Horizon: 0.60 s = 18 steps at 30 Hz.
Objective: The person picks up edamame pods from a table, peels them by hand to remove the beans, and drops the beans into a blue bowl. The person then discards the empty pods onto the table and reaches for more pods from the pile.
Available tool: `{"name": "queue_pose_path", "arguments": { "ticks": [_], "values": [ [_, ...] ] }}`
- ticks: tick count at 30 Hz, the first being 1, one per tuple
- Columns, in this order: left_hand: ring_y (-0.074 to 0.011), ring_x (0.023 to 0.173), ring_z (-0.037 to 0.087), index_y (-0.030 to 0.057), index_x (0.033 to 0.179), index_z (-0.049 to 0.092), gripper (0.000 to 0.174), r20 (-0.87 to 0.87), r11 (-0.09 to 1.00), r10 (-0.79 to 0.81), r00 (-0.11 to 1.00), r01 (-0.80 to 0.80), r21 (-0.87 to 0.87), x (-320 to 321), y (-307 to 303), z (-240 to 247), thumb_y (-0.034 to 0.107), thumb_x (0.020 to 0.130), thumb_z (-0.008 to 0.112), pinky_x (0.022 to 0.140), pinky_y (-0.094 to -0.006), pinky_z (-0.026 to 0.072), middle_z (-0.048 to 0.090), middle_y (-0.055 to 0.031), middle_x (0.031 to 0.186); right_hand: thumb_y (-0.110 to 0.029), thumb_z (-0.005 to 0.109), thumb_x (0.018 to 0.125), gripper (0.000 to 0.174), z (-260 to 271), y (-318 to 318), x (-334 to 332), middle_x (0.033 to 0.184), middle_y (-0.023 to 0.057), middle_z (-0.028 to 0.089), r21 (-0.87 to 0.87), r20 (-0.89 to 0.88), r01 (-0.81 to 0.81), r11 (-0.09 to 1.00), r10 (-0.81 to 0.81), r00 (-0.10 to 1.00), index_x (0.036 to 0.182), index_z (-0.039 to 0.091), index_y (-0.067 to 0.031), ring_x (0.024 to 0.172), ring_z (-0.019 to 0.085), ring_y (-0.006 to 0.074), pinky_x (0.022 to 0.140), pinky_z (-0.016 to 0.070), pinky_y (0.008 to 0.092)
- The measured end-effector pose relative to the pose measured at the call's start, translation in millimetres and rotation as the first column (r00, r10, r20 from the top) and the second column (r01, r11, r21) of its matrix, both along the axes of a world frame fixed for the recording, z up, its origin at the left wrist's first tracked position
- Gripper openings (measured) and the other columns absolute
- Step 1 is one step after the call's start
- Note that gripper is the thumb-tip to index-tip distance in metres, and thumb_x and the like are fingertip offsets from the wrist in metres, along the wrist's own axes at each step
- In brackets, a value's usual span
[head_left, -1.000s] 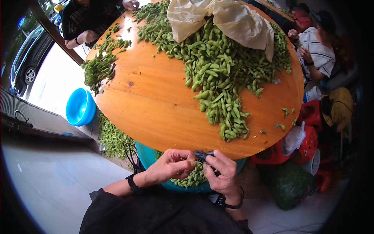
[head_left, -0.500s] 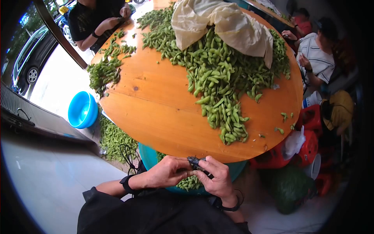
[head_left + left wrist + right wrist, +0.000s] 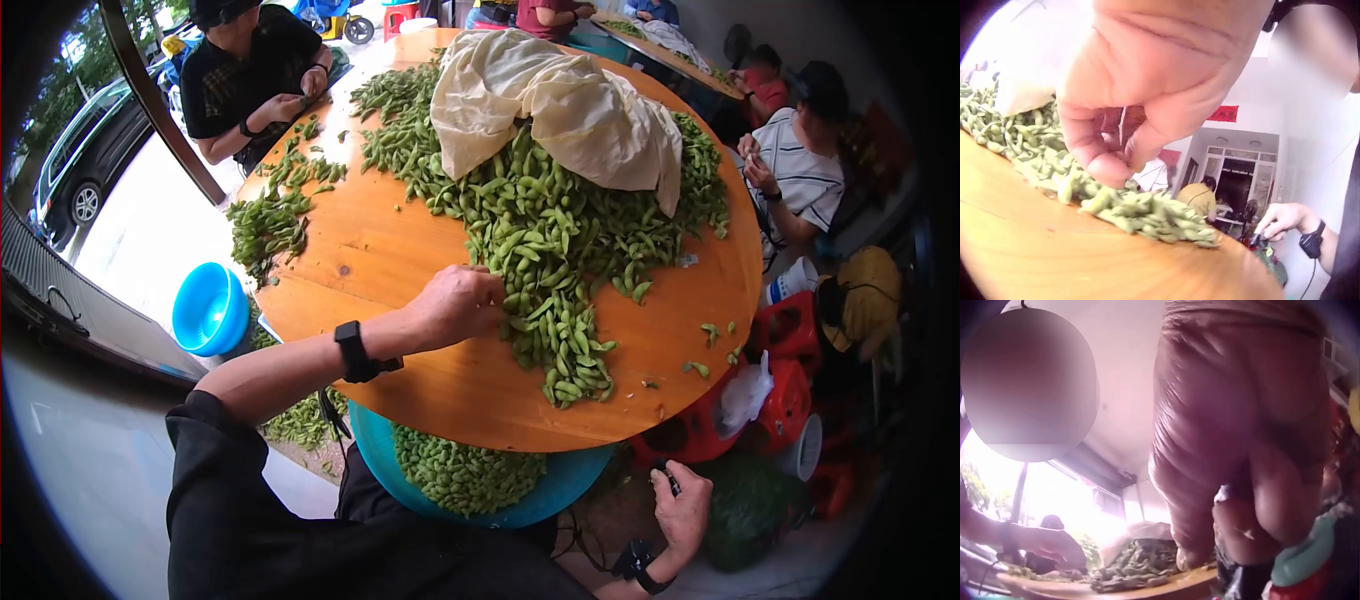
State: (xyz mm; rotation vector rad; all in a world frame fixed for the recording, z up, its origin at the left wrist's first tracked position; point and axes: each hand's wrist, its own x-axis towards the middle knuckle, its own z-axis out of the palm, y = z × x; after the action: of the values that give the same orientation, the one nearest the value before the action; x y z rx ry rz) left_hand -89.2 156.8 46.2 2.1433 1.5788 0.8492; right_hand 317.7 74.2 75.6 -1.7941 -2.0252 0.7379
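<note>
Over the wooden table (image 3: 400,385), my left hand (image 3: 455,305) reaches to the near left side of a heap of green soybean pods (image 3: 540,245). Its fingers curl downward, fingertips close over the pods in the left wrist view, with no pod visible between them. Out past the table's right front edge, my right hand (image 3: 685,510) holds a small black object (image 3: 672,482), mostly hidden by the fingers. Below the table edge, in front of my body, a teal basin (image 3: 372,440) holds many picked pods (image 3: 470,470).
A beige cloth (image 3: 560,110) lies over the heap's top. Stalks and pods (image 3: 268,225) lie at the table's left. A blue basin (image 3: 210,310) stands left of the table, red stools (image 3: 785,400) and a dark green sack (image 3: 760,510) to the right. Other people sit around.
My hands were together over the teal basin at the black object. The left has moved up and forward to the heap; the right has drawn away to the right with the object.
</note>
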Motion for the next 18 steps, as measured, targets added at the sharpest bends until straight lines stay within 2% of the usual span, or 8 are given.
{"name": "queue_pose_path", "arguments": {
  "ticks": [2,5,6,10,12,14,16,18],
  "values": [
    [-0.037,0.082,0.063,0.004,0.083,0.066,0.012,0.016,0.987,0.097,0.995,-0.094,-0.134,4.0,6.6,-3.7,0.015,0.078,0.068,0.074,-0.0465,0.0511,0.064,-0.014,0.087,-0.004,0.068,0.081,0.015,-2.2,0.7,0.7,0.079,0.0207,0.064,0.025,0.011,0.032,0.999,-0.032,0.999,0.093,0.065,0.0043,0.065,0.061,0.033,0.062,0.0477,0.0356],
    [-0.0331,0.078,0.063,0.0044,0.086,0.067,0.012,-0.085,0.994,0.112,0.99,-0.11,0.023,1.7,8.2,-13.8,0.014,0.078,0.069,0.073,-0.0428,0.0513,0.062,-0.0118,0.087,-0.001,0.067,0.082,0.015,-0.8,3.7,-21.5,0.08,0.0199,0.062,0.129,-0.082,-0.027,0.991,0.038,0.996,0.096,0.064,0.0044,0.068,0.061,0.0341,0.063,0.0476,0.0363],
    [-0.0295,0.073,0.063,0.0041,0.088,0.067,0.012,-0.132,0.985,0.11,0.985,-0.091,0.146,-0.9,7.2,-17.4,0.012,0.078,0.07,0.07,-0.0396,0.0516,0.061,-0.0106,0.083,0.0,0.067,0.081,0.016,-4.3,6.1,-27.6,0.078,0.019,0.061,0.137,-0.105,-0.047,0.989,0.062,0.993,0.097,0.065,0.0038,0.066,0.061,0.032,0.062,0.047,0.0349],
    [-0.0263,0.072,0.065,0.0035,0.091,0.066,0.014,-0.048,0.995,0.089,0.995,-0.087,0.044,-5.2,-2.4,-3.4,0.012,0.081,0.07,0.067,-0.0376,0.0523,0.064,-0.0108,0.08,0.003,0.063,0.083,0.02,-10.8,14.6,-75.7,0.073,0.0119,0.062,0.143,-0.368,-0.05,0.988,0.1,0.924,0.103,0.068,0.0026,0.059,0.059,0.017,0.056,0.0456,0.0282],
    [-0.0294,0.069,0.066,0.0051,0.089,0.067,0.012,0.192,0.978,0.18,0.965,-0.153,-0.144,-0.1,-17.5,15.6,0.016,0.083,0.07,0.064,-0.0392,0.0528,0.066,-0.0118,0.078,0.0,0.058,0.089,0.024,-11.3,10.9,-103.1,0.071,0.0025,0.06,-0.044,-0.593,-0.035,0.998,0.002,0.805,0.111,0.066,0.0027,0.057,0.054,0.006,0.051,0.0434,0.0234],
    [-0.0094,0.062,0.064,0.0013,0.092,0.061,0.013,0.424,0.923,0.155,0.893,0.023,-0.385,8.4,-43.2,39.6,0.012,0.091,0.068,0.052,-0.0255,0.0503,0.065,-0.0043,0.073,-0.002,0.056,0.093,0.027,-5.1,9.5,-129.2,0.072,0.0008,0.057,-0.231,-0.744,-0.139,0.963,-0.083,0.663,0.117,0.063,0.0047,0.057,0.05,0.0046,0.05,0.0415,0.0219],
    [-0.0094,0.063,0.063,0.0023,0.097,0.057,0.015,0.632,0.886,0.192,0.751,0.144,-0.44,21.6,-68.5,37.1,0.011,0.091,0.069,0.054,-0.0248,0.0511,0.063,-0.002,0.074,-0.004,0.054,0.096,0.031,-14.2,8.1,-152.8,0.072,-0.0001,0.053,-0.309,-0.876,-0.255,0.916,-0.17,0.452,0.125,0.057,0.0071,0.055,0.045,0.004,0.048,0.0375,0.0209],
    [-0.0088,0.067,0.063,0.0031,0.101,0.055,0.016,0.709,0.874,0.183,0.681,0.218,-0.435,31.1,-88.9,30.5,0.009,0.092,0.067,0.058,-0.0246,0.052,0.062,-0.0013,0.077,-0.005,0.051,0.099,0.034,-16.8,9.2,-168.1,0.069,-0.003,0.045,-0.365,-0.905,-0.38,0.85,-0.226,0.361,0.13,0.051,0.0081,0.054,0.036,0.003,0.048,0.0323,0.0213]
  ]
}}
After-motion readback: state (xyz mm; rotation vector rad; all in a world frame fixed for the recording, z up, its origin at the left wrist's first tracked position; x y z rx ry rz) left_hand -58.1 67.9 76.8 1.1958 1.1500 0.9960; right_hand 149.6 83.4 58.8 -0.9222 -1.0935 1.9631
